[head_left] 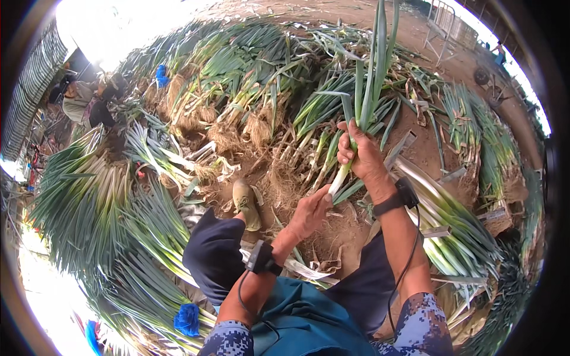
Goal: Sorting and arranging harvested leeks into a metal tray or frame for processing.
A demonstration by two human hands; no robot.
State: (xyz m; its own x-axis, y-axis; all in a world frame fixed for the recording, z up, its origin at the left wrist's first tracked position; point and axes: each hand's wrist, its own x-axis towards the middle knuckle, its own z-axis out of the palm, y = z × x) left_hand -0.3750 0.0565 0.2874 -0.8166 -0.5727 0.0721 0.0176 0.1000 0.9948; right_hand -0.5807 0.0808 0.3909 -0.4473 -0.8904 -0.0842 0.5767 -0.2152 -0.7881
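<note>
A long green onion stands tilted in front of me, its leaves reaching up toward the top edge. My right hand has its fingers wrapped round the stalk where white turns to green. Lower down, my left hand is closed at the bottom end of the white stalk; its fingertips hide the root end. Just beyond my hands lies a pile of untrimmed green onions with brown, hairy roots. To my right, cleaner white-stalked green onions rest among metal bars.
Bundled green onions cover the ground on my left, with a blue plastic clump near them. A person crouches at the far left. A metal barrier and a wheeled cart stand far right. My shoe is on the soil.
</note>
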